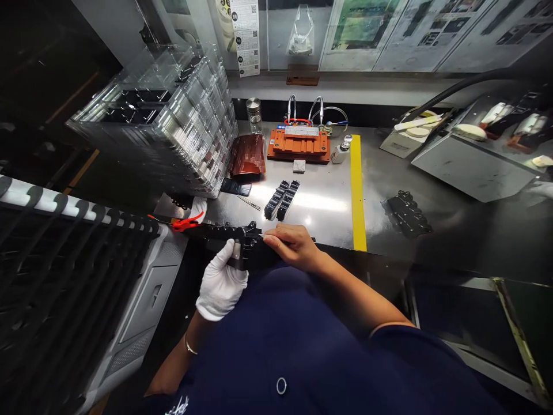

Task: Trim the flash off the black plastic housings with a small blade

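White glove (215,297) on the left hand (222,285), and look, it's closed round a black plastic part (235,233), thumb on the near face, the piece held up at the front edge of the steel bench (322,227). Right beside it comes the bare right hand (296,245): thumb and forefinger pinched together on a slim pale piece (261,236), its tip right at the side of the part. Too small for me to say what it is, or whether it touches.

Left of the grip, a red-handled tool (188,222) by the edge. Just beyond the grip now, two black ribbed strips (276,202) side by side, slanting away, and left of them a slim metal tool (249,202) with a dark flat slab (235,187) past it. Well out to the right of the grip, across a yellow stripe (358,196), a lumpy black piece (406,213) lies flat.

Farther out from the hands, a small grey block (299,166), then an orange fixture (298,147), little bottle (341,153) at its right end. To its left, a reddish-brown sheet (248,157) beside a tall stack of clear trays (194,121), a lidded glass jar (254,118) behind. Farthest of all, printed sheets (367,26) up on the wall!
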The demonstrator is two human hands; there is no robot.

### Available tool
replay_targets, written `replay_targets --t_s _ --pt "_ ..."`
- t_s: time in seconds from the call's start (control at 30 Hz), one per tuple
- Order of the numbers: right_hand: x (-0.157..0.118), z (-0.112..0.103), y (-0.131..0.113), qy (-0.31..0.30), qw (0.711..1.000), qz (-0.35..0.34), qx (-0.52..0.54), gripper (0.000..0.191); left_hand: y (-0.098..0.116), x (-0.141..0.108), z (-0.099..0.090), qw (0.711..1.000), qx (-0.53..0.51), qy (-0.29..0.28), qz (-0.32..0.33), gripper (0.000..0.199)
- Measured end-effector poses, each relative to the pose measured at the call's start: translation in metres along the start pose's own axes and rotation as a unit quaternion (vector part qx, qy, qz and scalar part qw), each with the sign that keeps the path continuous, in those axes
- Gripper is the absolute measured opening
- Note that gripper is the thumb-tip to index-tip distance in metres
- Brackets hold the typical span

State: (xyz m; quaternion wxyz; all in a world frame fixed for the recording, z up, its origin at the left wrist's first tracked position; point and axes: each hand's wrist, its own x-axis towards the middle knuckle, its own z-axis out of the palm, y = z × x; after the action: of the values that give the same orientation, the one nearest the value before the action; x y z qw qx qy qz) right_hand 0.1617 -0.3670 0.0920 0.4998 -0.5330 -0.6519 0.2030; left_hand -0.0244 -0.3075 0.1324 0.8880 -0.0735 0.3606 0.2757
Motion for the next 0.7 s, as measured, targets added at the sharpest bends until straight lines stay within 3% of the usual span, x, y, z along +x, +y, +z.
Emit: replay_targets --t_s 0.27,0.37,0.5,0.7 --pt "0.001 0.002 0.003 0.017 0.999 -0.026 0.030 0.032 -0.001 -0.001 0.002 0.999 -0.012 0.023 -0.021 0.054" --pt "0.000 0.008 0.006 0.048 0.998 -0.018 0.027 0.034 -0.003 -0.003 0.008 0.998 -0.022 0.064 -0.002 0.053" --pt "0.000 0.017 0.011 0.075 0.997 -0.002 0.031 0.036 -0.005 -0.003 0.011 0.996 -0.017 0.078 0.031 0.051" --pt "0.001 0.031 0.016 0.103 0.994 0.005 0.043 0.037 0.004 0.006 -0.001 0.996 0.004 0.073 0.047 0.053"
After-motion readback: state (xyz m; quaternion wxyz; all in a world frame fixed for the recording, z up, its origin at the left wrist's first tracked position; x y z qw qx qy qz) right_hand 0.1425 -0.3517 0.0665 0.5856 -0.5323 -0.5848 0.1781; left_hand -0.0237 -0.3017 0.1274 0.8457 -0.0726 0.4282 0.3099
